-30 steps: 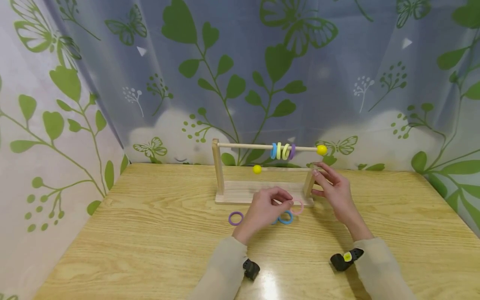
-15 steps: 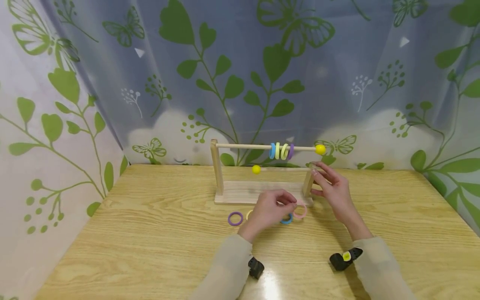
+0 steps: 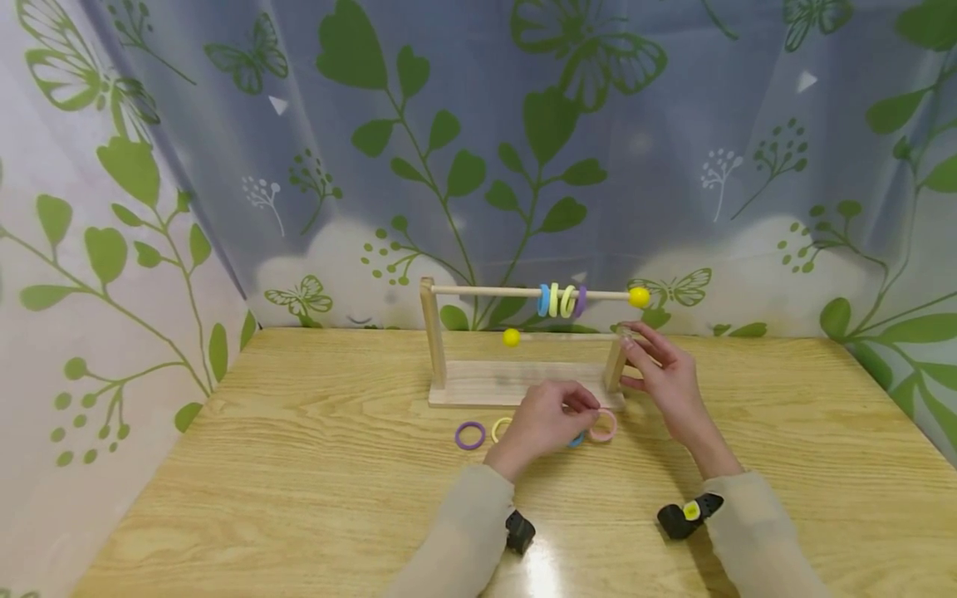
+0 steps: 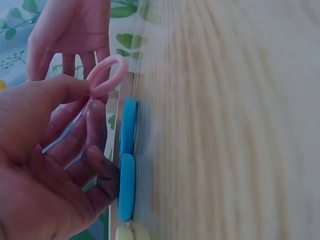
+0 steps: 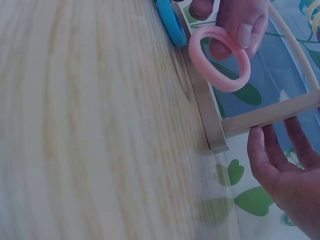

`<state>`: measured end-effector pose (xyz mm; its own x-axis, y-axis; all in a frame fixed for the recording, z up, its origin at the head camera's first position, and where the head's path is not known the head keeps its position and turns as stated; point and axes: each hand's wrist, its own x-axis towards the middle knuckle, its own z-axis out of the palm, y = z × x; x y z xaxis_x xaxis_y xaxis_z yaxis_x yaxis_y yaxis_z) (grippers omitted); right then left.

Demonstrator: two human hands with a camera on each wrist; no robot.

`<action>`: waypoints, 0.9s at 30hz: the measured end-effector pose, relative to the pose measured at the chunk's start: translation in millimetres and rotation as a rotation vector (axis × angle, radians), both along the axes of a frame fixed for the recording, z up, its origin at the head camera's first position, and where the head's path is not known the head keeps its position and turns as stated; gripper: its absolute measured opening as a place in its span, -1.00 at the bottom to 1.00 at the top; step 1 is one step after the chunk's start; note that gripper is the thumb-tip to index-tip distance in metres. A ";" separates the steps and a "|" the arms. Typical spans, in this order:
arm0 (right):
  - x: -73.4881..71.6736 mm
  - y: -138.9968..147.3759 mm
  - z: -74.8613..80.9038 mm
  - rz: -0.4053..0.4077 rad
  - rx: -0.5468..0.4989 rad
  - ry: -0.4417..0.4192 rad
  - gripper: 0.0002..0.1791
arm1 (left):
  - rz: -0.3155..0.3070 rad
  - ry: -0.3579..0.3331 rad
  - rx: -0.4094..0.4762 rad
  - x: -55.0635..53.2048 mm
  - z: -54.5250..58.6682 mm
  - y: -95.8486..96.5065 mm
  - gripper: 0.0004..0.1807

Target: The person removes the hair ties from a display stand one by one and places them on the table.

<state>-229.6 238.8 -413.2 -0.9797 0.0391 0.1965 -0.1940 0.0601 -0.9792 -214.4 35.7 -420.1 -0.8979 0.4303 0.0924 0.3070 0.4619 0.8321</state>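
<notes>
- Left hand [image 3: 549, 419]: thumb and fingertip pinch the pink ring [image 5: 220, 82], holding it raised off the table [image 3: 299, 507], right of centre in the head view.
- Right hand [image 3: 665, 386]: thumb and fingers hold the right upright [image 3: 615, 365] of the wooden stand [image 3: 478, 384], at centre right.
- Two blue rings [image 4: 128, 187]: on the table below the left hand, partly hidden in the head view.
- Yellow ring [image 3: 494, 430] and purple ring [image 3: 470, 447]: on the table, left of the left hand.
- Upper rod [image 3: 478, 291]: carries one blue, two yellow and one purple ring; yellow ball [image 3: 639, 297] at its right end.
- Lower rod [image 3: 568, 337]: yellow ball at its left end.
- Patterned curtain [image 3: 463, 241]: across the upper frame.
</notes>
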 end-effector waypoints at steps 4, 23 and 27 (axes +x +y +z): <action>-0.5 0.3 -0.3 -0.004 0.002 0.005 -0.50 | -0.007 0.028 -0.043 -0.1 1.2 1.6 -0.92; -1.2 0.6 -2.1 -0.008 -0.006 0.012 -0.51 | 0.000 0.079 -0.161 2.7 4.7 -2.5 -0.93; -0.8 -0.2 -1.4 -0.008 -0.007 0.005 -0.50 | 0.004 0.079 -0.163 3.2 6.1 -4.4 -0.91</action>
<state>-230.4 238.6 -414.6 -0.9783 0.0485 0.2013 -0.1987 0.0547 -0.9785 -211.1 31.3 -414.0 -0.8923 0.4419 0.0924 0.3667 0.5900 0.7194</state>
